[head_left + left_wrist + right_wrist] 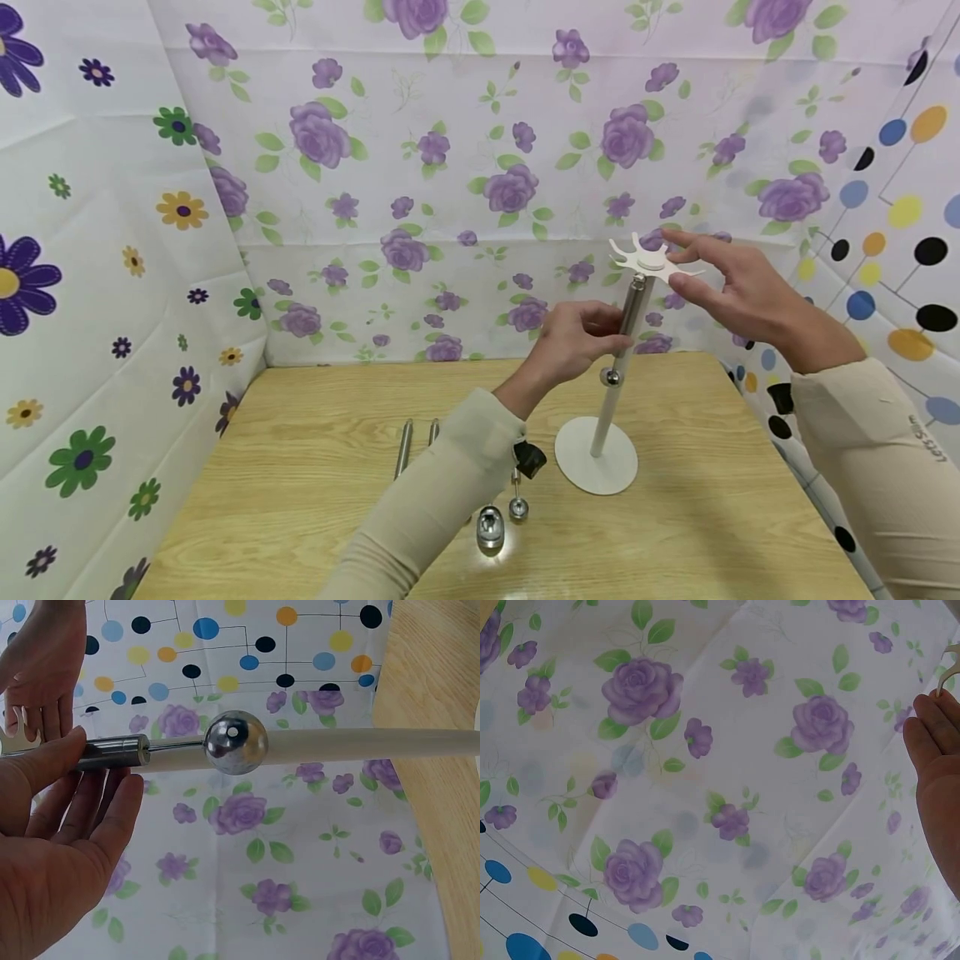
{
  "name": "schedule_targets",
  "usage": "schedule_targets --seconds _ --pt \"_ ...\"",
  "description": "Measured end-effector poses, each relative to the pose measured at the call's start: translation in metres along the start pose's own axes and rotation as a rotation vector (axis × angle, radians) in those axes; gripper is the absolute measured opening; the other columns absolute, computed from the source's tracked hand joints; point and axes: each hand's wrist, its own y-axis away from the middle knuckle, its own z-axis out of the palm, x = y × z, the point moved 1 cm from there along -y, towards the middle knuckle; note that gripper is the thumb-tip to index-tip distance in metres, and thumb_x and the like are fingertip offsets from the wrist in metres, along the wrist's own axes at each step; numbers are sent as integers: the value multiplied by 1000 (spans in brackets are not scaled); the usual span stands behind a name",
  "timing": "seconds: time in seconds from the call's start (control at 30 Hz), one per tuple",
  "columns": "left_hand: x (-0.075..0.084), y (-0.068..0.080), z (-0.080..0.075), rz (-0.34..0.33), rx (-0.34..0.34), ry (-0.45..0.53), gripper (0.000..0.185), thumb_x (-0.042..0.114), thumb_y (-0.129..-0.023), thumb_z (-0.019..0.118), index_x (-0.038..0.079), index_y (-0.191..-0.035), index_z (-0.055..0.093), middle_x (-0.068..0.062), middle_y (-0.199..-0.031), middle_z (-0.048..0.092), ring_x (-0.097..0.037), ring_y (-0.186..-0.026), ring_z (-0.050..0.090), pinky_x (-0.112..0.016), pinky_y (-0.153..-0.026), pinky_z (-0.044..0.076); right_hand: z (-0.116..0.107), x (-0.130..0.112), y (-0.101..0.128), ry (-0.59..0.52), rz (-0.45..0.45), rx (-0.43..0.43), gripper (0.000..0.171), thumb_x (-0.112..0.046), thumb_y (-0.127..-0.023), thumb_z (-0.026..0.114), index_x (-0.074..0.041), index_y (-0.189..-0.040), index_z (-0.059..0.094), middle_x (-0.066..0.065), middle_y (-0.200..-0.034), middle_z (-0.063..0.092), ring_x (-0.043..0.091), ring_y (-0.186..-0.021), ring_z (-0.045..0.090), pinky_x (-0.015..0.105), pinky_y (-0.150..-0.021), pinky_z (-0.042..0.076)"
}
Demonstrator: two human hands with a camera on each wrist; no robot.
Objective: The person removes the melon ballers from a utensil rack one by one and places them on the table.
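A white stand rises from its round base [596,467] on the wooden table [675,533], topped by a notched white disc [647,258]. A steel utensil handle [632,310] hangs beside the pole from that disc and ends in a shiny ball [612,377]. My left hand [592,333] pinches the handle [112,752] between thumb and fingers, just above the ball [235,742] and in front of the pole [360,742]. With straight fingers, my right hand [712,279] touches the disc's edge. In the right wrist view, only its fingers [934,772] and a disc tip [949,667] show.
Several steel utensils lie on the table left of the base: two handles [403,448], a scoop [490,527], a small ball end [518,507] and a black knob [529,458]. Flowered and dotted cloth walls enclose the table on three sides.
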Motion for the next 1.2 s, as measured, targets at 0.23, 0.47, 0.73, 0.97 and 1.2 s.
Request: schedule_targets --seconds 0.23,0.47,0.73,0.97,1.2 --pt "2 2 -1 2 -19 -53 24 4 -89 76 2 -113 74 -7 -100 75 -10 -83 70 -20 -73 57 0 1 1 -9 -2 -4 29 -23 -103 57 1 -118 61 9 -155 42 44 -138 38 68 -106 30" --pt "3 7 -5 6 -41 -81 25 5 -91 74 3 -115 73 -6 -101 74 -9 -83 69 -21 -73 57 0 1 2 -14 -9 -1 29 -22 -103 57 2 -119 60 10 -154 42 45 -137 40 68 -107 30" --pt "7 13 -10 28 -67 -76 25 5 -92 73 2 -116 72 -8 -104 74 -9 -86 69 -20 -75 57 -1 2 1 -11 -6 -15 31 -22 -103 57 2 -122 60 7 -155 41 44 -139 37 69 -107 29" --pt "11 18 -16 17 -67 -58 27 4 -91 73 3 -118 72 -7 -105 73 -9 -87 69 -20 -75 57 -1 -1 1 -6 1 -10 28 -22 -102 59 0 -119 61 9 -155 41 44 -139 37 69 -106 30" --pt "12 23 -19 15 -70 -52 28 4 -91 73 2 -119 71 -8 -105 73 -10 -87 69 -22 -75 58 -1 -1 1 -15 12 -11 27 -22 -102 59 -1 -117 61 7 -155 41 43 -140 36 69 -106 30"
